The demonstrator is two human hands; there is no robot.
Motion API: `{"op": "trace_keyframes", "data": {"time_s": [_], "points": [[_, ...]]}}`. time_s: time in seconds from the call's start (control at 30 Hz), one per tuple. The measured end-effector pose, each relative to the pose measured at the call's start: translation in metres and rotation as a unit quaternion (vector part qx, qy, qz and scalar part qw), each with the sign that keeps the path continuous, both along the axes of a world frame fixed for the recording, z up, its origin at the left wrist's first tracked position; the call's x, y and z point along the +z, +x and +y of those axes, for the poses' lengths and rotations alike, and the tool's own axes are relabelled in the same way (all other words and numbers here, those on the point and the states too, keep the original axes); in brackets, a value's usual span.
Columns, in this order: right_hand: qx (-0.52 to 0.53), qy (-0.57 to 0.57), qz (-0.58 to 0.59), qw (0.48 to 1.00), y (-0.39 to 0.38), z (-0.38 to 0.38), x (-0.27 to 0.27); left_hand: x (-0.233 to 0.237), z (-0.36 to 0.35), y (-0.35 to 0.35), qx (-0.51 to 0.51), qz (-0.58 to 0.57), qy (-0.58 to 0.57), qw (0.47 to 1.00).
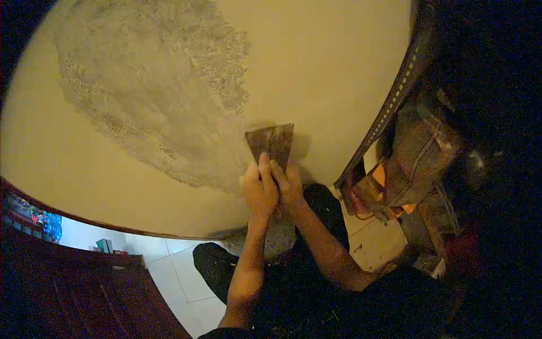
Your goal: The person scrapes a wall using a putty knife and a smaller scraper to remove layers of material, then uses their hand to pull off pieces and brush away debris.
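A flat metal scraper (272, 142) with a wide, worn blade is pressed against a yellow painted wall (322, 62). My left hand (258, 189) and my right hand (288, 183) sit side by side, both closed around its handle below the blade, fingers reaching up onto the blade. The blade's edge lies at the right rim of a large rough grey patch (158, 85) where the paint is gone.
A slotted metal shelf upright (389, 101) leans at the right, with bags and clutter (418, 164) behind it. White floor tiles (175, 271) lie below. A dark wooden door (73, 294) is at lower left. My dark-trousered knees (220, 263) are near the wall.
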State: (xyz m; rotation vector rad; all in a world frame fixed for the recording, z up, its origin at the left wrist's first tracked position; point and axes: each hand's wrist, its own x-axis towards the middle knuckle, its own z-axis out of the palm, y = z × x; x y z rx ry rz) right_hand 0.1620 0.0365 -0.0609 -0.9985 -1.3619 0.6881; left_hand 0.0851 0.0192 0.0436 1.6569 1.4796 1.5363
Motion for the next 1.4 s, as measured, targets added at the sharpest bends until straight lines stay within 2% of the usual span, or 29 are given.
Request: {"op": "trace_keyframes", "data": {"time_s": [0.03, 0.1, 0.23, 0.3, 0.37, 0.4, 0.43, 0.47, 0.5, 0.53, 0.57, 0.63, 0.67, 0.73, 0.83, 0.9, 0.97, 1.03, 1.1, 1.17, 1.23, 1.3, 1.4], "points": [[-0.003, 0.003, 0.000, 1.000, -0.002, -0.005, 0.004, -0.007, -0.003, 0.000, -0.010, -0.062, -0.016, 0.998], [0.072, -0.136, 0.162, 0.975, -0.004, -0.018, 0.024, -0.016, -0.005, -0.001, 0.002, -0.044, -0.014, 0.999], [0.013, -0.160, 0.108, 0.981, -0.003, -0.022, 0.044, -0.003, 0.004, -0.007, 0.007, 0.040, 0.018, 0.999], [0.057, -0.119, 0.252, 0.959, -0.007, -0.015, 0.062, 0.027, 0.001, -0.001, 0.012, 0.046, -0.010, 0.999], [0.068, -0.142, 0.264, 0.952, -0.006, -0.010, 0.073, 0.034, 0.002, 0.002, 0.017, 0.053, -0.043, 0.998], [0.078, -0.161, 0.273, 0.945, -0.006, -0.011, 0.074, 0.031, 0.003, 0.004, 0.029, 0.050, -0.007, 0.998], [0.080, -0.161, 0.273, 0.945, -0.005, -0.014, 0.072, 0.027, 0.005, 0.005, 0.042, 0.046, 0.032, 0.998], [0.046, -0.150, 0.208, 0.966, -0.003, -0.016, 0.067, 0.020, 0.006, 0.003, 0.043, 0.044, 0.038, 0.997], [0.010, -0.136, 0.144, 0.980, -0.003, -0.017, 0.062, 0.008, 0.003, 0.000, 0.020, 0.003, -0.011, 1.000], [0.009, -0.132, 0.146, 0.980, -0.003, -0.017, 0.051, 0.003, 0.002, -0.002, -0.004, -0.038, -0.062, 0.997], [0.023, -0.141, 0.144, 0.979, -0.004, -0.017, 0.039, 0.000, 0.006, -0.001, -0.007, -0.037, -0.059, 0.998], [0.033, -0.158, 0.143, 0.976, -0.003, -0.019, 0.044, -0.003, 0.008, 0.003, 0.027, -0.043, 0.035, 0.998], [0.015, -0.164, 0.159, 0.974, -0.006, -0.020, 0.047, -0.003, 0.010, 0.003, 0.026, -0.042, 0.029, 0.998], [-0.002, -0.168, 0.172, 0.971, -0.007, -0.023, 0.049, 0.004, 0.018, -0.001, 0.088, 0.057, 0.017, 0.994], [0.004, -0.154, 0.127, 0.980, -0.004, -0.016, 0.039, 0.016, 0.019, 0.005, 0.056, -0.011, 0.056, 0.997], [-0.020, -0.132, 0.189, 0.973, -0.009, -0.016, 0.033, 0.023, 0.018, 0.004, 0.062, 0.016, 0.032, 0.997], [0.001, -0.137, 0.200, 0.970, -0.006, -0.022, 0.052, 0.026, 0.015, 0.002, 0.071, 0.041, -0.001, 0.997], [0.022, -0.139, 0.206, 0.968, 0.000, -0.025, 0.068, 0.028, 0.017, 0.003, 0.056, 0.029, 0.016, 0.998], [0.001, -0.180, 0.117, 0.977, 0.004, -0.027, 0.073, 0.025, 0.017, 0.003, 0.069, 0.054, 0.001, 0.996], [0.033, -0.196, 0.130, 0.971, 0.008, -0.021, 0.062, 0.026, 0.018, 0.003, 0.082, 0.079, -0.011, 0.993], [0.064, -0.213, 0.142, 0.964, 0.003, -0.014, 0.042, 0.028, 0.016, 0.006, 0.081, 0.049, 0.024, 0.995], [-0.046, -0.144, 0.095, 0.984, -0.006, -0.008, 0.019, 0.027, 0.016, 0.007, 0.076, 0.035, 0.024, 0.996], [-0.016, -0.176, 0.127, 0.976, -0.004, -0.004, 0.011, 0.027, 0.016, 0.008, 0.072, 0.013, 0.028, 0.997]]}}
